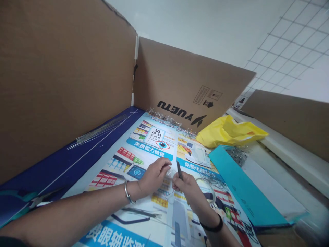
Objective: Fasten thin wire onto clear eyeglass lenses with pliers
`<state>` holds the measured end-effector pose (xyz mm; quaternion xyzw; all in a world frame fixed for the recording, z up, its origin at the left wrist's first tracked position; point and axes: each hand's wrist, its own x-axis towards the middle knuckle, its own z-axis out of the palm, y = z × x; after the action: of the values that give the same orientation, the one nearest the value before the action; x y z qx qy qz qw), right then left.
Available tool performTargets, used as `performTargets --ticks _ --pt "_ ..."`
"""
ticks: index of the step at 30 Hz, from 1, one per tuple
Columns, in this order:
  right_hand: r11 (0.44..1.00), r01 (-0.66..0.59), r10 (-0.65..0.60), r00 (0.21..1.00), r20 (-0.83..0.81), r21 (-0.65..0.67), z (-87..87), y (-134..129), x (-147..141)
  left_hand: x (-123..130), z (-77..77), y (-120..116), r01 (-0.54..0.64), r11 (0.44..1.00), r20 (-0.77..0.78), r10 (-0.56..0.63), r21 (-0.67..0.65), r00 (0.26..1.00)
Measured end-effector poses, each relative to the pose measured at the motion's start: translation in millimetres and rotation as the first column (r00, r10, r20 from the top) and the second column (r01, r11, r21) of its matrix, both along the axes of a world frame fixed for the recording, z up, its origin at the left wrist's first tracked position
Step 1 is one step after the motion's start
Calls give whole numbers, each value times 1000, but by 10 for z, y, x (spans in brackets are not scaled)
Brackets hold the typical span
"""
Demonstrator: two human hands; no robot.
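My left hand (156,176) is closed, thumb and fingers pinched together over a printed poster (169,209). A thin wire (169,183) shows faintly between my two hands, with its ends hard to make out. My right hand (189,188) is wrapped round a slim dark tool (179,171) whose tip points up; its exact kind is unclear. Below my left wrist lies a bundle of straight thin wires (140,212). Just right of my right hand are a tangle of fine wire pieces (212,181) and a pale round ring (213,192), partly hidden by the hand.
Cardboard panels (195,75) wall in the back and left. More straight wires (99,130) lie at left, near teal-handled scissors (32,200). On the right are a yellow bag (228,132), a teal folder (244,185) with wire pieces (238,156), and dark wire loops (238,219).
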<state>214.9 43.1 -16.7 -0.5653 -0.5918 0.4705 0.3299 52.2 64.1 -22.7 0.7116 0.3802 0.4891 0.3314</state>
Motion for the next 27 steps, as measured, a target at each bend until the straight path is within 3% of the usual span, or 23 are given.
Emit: performTargets --ticks 10,20,24,27 --pt "999 -54 53 997 64 7 64 -29 26 8 -3 -10 33 999 6 -32 -39 999" --pt "980 -116 68 958 280 162 97 -50 52 -2 0 -2 51 999 -39 -52 -10 998" --pt "952 -173 45 895 443 253 182 -82 104 -9 -4 6 47 999 -46 -47 3 998" --pt "920 -251 6 778 629 302 239 -94 191 -11 -6 5 40 999 -53 -39 9 998"
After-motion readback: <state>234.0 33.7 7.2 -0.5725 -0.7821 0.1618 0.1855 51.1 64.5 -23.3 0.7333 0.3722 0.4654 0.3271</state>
